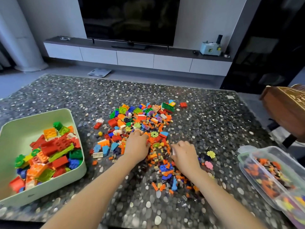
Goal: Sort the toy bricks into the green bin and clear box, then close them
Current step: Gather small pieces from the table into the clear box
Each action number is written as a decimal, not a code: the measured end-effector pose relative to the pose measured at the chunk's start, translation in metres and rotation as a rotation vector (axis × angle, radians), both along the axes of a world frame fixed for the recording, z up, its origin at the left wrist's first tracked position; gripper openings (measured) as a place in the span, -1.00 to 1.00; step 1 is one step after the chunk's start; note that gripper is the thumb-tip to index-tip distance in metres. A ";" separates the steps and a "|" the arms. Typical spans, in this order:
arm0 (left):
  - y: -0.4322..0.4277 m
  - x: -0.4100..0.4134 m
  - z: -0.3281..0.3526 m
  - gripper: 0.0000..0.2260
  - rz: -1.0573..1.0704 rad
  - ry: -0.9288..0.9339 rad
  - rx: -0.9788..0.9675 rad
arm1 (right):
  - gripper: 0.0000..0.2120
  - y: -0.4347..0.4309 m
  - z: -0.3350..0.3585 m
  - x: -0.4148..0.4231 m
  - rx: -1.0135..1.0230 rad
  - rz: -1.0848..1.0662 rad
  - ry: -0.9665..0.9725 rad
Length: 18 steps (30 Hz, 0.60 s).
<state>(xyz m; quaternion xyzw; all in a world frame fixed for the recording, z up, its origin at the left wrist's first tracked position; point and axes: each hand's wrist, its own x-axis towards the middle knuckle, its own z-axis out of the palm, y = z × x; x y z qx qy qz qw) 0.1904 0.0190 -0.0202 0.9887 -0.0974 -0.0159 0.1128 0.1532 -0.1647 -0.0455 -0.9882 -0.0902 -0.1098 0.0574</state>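
Dark, pebble-speckled desk carries glossy plastic bricks before a television. Your left hand rests among them, its fingers' grasp unclear; your right hand pinches a pale brick.

A home living room: large television above a low white media cabinet, bathroom scale on the floor, toy bricks heaped on a table.

A dark, pebble-patterned table carries a sprawling heap of mixed toy bricks at its centre, with a lone red brick lying just off the pile's far edge. An open green bin stands at the table's left side and a clear box at its right, both holding bricks and well apart.
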 end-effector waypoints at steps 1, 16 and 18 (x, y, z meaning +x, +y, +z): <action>-0.004 0.004 -0.003 -0.69 -0.011 0.020 0.014 | -0.61 -0.007 -0.002 -0.003 0.057 -0.007 0.081; -0.013 0.019 -0.002 -0.71 0.032 0.129 -0.145 | -0.74 -0.039 0.033 0.036 1.150 -0.615 0.397; -0.013 0.020 -0.001 -0.71 0.039 0.139 -0.139 | -0.73 -0.041 0.025 0.039 0.510 -0.437 0.354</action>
